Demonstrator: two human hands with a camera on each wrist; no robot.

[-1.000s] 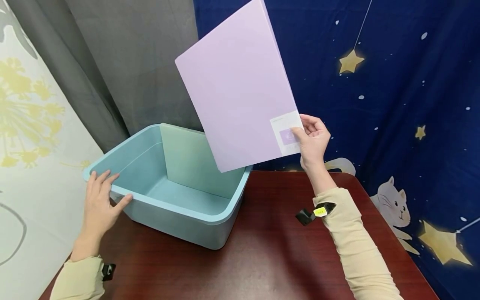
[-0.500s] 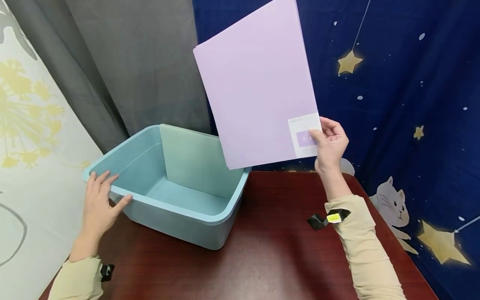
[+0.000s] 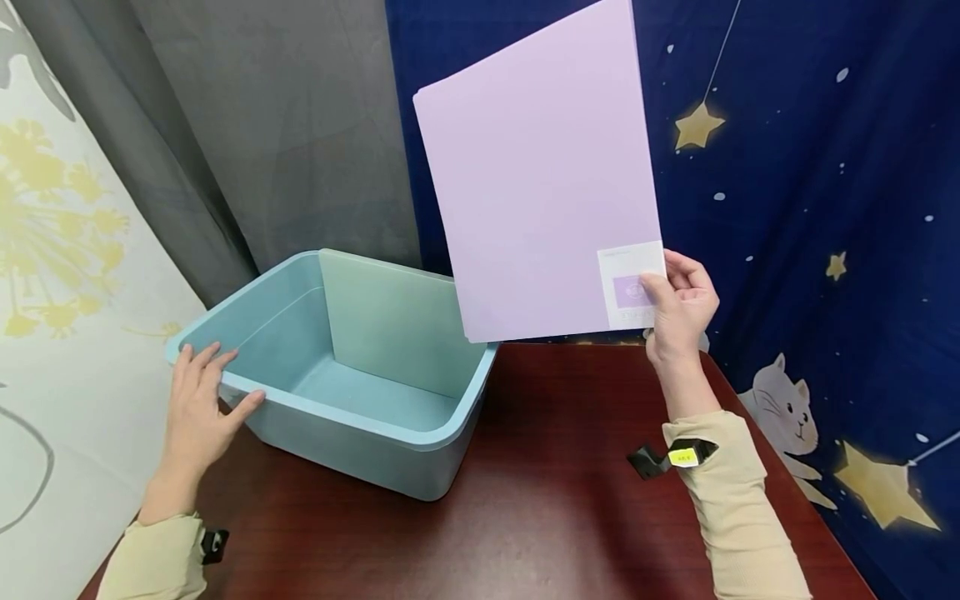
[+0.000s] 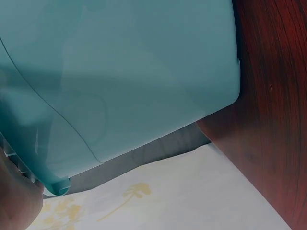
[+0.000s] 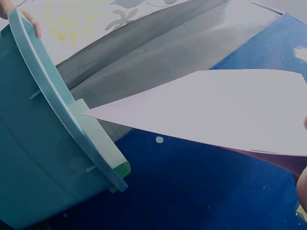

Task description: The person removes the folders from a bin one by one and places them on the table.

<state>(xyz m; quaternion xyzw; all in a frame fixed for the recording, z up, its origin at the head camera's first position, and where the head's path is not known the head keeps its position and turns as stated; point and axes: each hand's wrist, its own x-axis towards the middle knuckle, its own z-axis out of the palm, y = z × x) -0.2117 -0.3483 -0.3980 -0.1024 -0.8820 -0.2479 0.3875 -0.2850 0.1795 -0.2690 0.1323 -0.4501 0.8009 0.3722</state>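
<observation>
My right hand [image 3: 684, 312] pinches a pale purple file folder [image 3: 543, 183] by its lower right corner, thumb over the white label [image 3: 630, 283]. The folder is raised in the air, its lower left corner overlapping the right rim of a blue-green plastic tub [image 3: 360, 421] in the head view. Inside that tub, a pale green folder [image 3: 390, 321] stands upright along the back wall. My left hand [image 3: 201, 408] rests on the tub's near left rim with fingers spread over the edge. The right wrist view shows the purple folder [image 5: 206, 105] nearly edge-on.
The tub stands on a dark red wooden table [image 3: 540, 500]. Behind it hang a grey curtain [image 3: 300, 125] and a dark blue cloth [image 3: 787, 208] with stars and a cat. A white patterned cloth [image 3: 67, 375] borders the table on the left.
My right hand has carried the purple folder rightward, away from over the tub, and turned it more upright. The left hand has stayed on the rim.
</observation>
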